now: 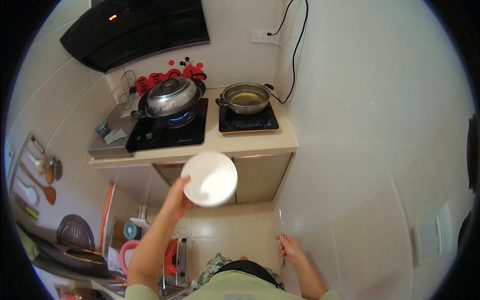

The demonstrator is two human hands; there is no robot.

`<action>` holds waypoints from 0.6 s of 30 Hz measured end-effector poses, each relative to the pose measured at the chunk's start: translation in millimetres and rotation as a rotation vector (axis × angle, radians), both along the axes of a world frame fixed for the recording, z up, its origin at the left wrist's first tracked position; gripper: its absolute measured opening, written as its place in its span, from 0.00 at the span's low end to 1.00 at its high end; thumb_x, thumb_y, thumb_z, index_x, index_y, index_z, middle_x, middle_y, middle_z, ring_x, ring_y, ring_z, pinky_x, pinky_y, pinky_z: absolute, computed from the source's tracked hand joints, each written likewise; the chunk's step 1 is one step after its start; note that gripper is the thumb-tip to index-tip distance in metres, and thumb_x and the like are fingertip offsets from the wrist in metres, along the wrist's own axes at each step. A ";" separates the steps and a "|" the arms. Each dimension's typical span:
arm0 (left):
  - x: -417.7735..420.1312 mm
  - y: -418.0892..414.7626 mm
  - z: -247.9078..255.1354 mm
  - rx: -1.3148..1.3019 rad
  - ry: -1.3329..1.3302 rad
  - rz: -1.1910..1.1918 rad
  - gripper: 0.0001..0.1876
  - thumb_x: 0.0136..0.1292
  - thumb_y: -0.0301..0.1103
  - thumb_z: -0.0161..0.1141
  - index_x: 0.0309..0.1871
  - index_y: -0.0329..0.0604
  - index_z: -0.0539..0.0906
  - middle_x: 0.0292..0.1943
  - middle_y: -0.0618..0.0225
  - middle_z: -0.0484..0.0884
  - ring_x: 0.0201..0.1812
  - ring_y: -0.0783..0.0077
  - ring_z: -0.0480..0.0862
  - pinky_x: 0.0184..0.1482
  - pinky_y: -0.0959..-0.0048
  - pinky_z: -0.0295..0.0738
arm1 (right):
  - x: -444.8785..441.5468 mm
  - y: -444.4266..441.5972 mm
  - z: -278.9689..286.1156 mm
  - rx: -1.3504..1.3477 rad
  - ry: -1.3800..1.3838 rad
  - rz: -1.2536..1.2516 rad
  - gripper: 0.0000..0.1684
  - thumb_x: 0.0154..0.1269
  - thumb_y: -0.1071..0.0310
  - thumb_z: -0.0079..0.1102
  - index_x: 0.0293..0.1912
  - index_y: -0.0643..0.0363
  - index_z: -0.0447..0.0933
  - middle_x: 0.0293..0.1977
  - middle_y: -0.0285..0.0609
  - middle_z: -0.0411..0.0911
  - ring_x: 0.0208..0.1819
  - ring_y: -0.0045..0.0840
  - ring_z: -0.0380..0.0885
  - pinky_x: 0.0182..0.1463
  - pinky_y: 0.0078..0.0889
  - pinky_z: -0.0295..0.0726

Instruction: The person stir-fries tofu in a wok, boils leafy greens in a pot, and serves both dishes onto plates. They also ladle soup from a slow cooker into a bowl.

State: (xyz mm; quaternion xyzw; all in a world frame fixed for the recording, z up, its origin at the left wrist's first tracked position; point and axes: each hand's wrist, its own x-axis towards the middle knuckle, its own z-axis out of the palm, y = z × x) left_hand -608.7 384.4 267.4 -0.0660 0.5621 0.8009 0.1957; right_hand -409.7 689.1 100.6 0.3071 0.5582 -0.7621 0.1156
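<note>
My left hand (179, 198) grips a white bowl (210, 180) by its left rim, thumb on the edge, in front of the cabinet doors; no food shows inside it. Low at the right, beside the tiled wall, my right hand (288, 247) is closed around a pair of metal chopsticks (282, 221) that point away from me. Beyond the bowl, a steel pot (245, 98) holding yellowish liquid stands without a lid on an induction cooker (248, 122). Left of it, a wok with a domed metal lid (171, 95) sits over a blue flame on the gas stove (168, 131).
A black range hood (138, 33) hangs above the stove. Utensils, including a wooden spatula (47, 191), hang on the left wall. A pink basin (127, 255) and a metal rack (182, 258) stand low at the left. A black cable (296, 56) runs down the wall behind the pot.
</note>
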 end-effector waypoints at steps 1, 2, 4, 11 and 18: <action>-33.6 3.4 13.5 -0.085 0.037 0.007 0.27 0.60 0.49 0.48 0.57 0.41 0.65 0.42 0.61 0.78 0.37 0.71 0.81 0.29 0.73 0.78 | -16.4 1.1 5.2 0.022 0.003 0.002 0.15 0.66 0.58 0.46 0.43 0.59 0.69 0.16 0.32 0.63 0.14 0.16 0.60 0.17 0.20 0.63; -70.9 17.1 19.6 -0.107 0.062 0.085 0.24 0.60 0.48 0.48 0.54 0.42 0.67 0.39 0.63 0.79 0.34 0.73 0.81 0.26 0.75 0.77 | -31.0 5.5 8.8 0.054 0.004 -0.005 0.15 0.66 0.58 0.47 0.43 0.59 0.69 0.17 0.32 0.64 0.14 0.16 0.60 0.18 0.20 0.63; -146.1 36.1 27.4 -0.146 0.207 0.086 0.18 0.59 0.43 0.46 0.48 0.41 0.68 0.28 0.68 0.76 0.20 0.76 0.74 0.22 0.75 0.76 | -56.1 13.9 10.3 0.105 0.004 -0.041 0.14 0.66 0.58 0.47 0.41 0.59 0.70 0.17 0.32 0.64 0.14 0.15 0.61 0.17 0.19 0.63; -366.0 106.3 33.2 -0.272 0.354 -0.052 0.16 0.59 0.32 0.37 0.47 0.35 0.69 0.24 0.64 0.74 0.16 0.75 0.71 0.23 0.71 0.77 | -117.1 40.3 -14.5 0.293 -0.045 -0.161 0.12 0.65 0.59 0.48 0.38 0.58 0.71 0.17 0.32 0.65 0.16 0.14 0.62 0.18 0.19 0.63; -522.9 158.9 5.4 -1.371 1.083 -0.176 0.22 0.56 0.27 0.42 0.56 0.29 0.64 0.38 0.42 0.76 0.34 0.54 0.81 0.36 0.60 0.76 | -203.2 37.0 12.2 0.298 -0.234 -0.237 0.12 0.65 0.58 0.49 0.36 0.58 0.70 0.17 0.33 0.66 0.17 0.16 0.64 0.18 0.20 0.63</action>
